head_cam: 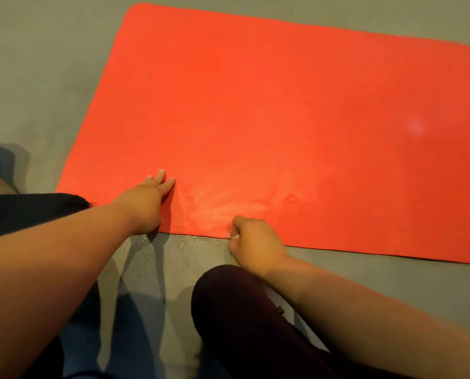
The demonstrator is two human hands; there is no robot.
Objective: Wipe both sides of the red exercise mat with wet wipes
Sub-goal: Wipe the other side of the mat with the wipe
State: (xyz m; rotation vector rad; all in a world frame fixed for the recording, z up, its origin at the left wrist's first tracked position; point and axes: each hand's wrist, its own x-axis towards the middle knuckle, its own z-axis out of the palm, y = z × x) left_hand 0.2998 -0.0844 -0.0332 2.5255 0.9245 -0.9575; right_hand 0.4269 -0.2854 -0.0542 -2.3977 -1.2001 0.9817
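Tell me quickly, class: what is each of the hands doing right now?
Left hand: open, fingers flat on the red mat.
Right hand: closed round a white wet wipe at the mat's near edge.

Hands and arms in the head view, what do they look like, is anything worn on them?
The left hand and right hand are bare: no gloves, rings or watch in view. The left forearm and right forearm are uncovered, with no sleeve showing. The legs below wear dark trousers.
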